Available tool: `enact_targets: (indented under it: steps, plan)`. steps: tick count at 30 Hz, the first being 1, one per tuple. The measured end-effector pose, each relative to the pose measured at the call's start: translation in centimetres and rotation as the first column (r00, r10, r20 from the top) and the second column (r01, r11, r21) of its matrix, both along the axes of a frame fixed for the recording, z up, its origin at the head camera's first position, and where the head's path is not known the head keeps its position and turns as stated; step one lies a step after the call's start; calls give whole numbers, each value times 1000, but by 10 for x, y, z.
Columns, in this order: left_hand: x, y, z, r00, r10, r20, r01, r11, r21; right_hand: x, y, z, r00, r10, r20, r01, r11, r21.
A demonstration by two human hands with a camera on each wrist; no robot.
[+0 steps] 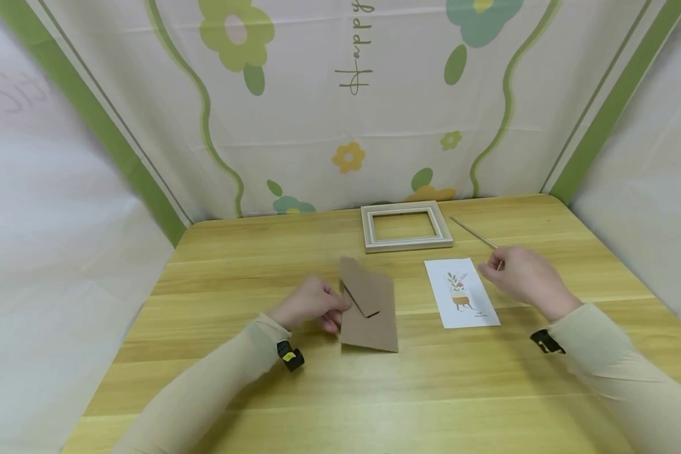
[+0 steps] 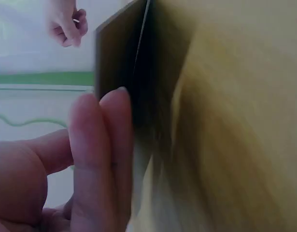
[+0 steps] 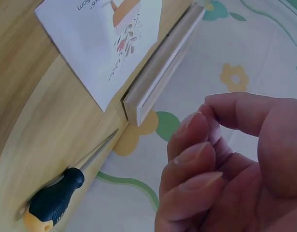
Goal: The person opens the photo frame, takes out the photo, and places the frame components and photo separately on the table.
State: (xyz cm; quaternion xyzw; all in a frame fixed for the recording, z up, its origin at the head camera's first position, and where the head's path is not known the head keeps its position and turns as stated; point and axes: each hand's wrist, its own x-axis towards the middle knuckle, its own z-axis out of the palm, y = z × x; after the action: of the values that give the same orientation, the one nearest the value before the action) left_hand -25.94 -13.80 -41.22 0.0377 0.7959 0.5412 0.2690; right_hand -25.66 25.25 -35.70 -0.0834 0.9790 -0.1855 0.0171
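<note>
My left hand (image 1: 312, 304) pinches the left edge of a brown picture-frame backing board (image 1: 377, 331), which has a folded stand flap on it. In the left wrist view two fingers (image 2: 92, 140) lie against the board (image 2: 120, 53), blurred nearby. My right hand (image 1: 524, 277) hovers by a white card (image 1: 459, 302) printed with a potted plant, its fingers loosely curled and holding nothing. Beneath it on the table lies a screwdriver (image 3: 56, 195) with a dark handle and yellow end; the head view shows only its shaft (image 1: 473, 231), the hand covering the handle.
An empty pale picture frame (image 1: 407, 244) lies at the table's back edge, behind the board and card. Left of it is a faint, see-through rectangle (image 1: 337, 236), hard to make out. A floral cloth (image 1: 340, 120) hangs behind the wooden table (image 1: 374, 403).
</note>
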Motion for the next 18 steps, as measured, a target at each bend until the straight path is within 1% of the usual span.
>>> enact_targets:
  steps: [4,9,12,14,15,16,18]
  plan:
    - [2,0,-5,999,-34,-22,32,996,-79,-1,-2,-3,1000,7,-3,-7,1000,-21]
    - [3,1,-8,991,-70,-118,46,979,-196,-2,-5,-6,1000,11,3,-11,999,-51]
    - [3,2,-6,978,-115,-176,64,961,-271,-2,-8,-7,1000,9,9,-8,998,-61]
    - [3,2,-1,960,-158,-231,76,942,-327,-3,-9,-8,1000,5,4,-5,998,-58]
    - [2,2,3,946,-178,-270,73,931,-357,-3,-9,-8,1000,4,0,-4,998,-56]
    - [1,2,7,931,-191,-312,60,921,-385,-3,-10,-8,1000,3,-4,-3,998,-55]
    - [-1,0,14,890,-198,-411,1,902,-432,-4,-10,-9,1000,-3,-17,2,999,-50]
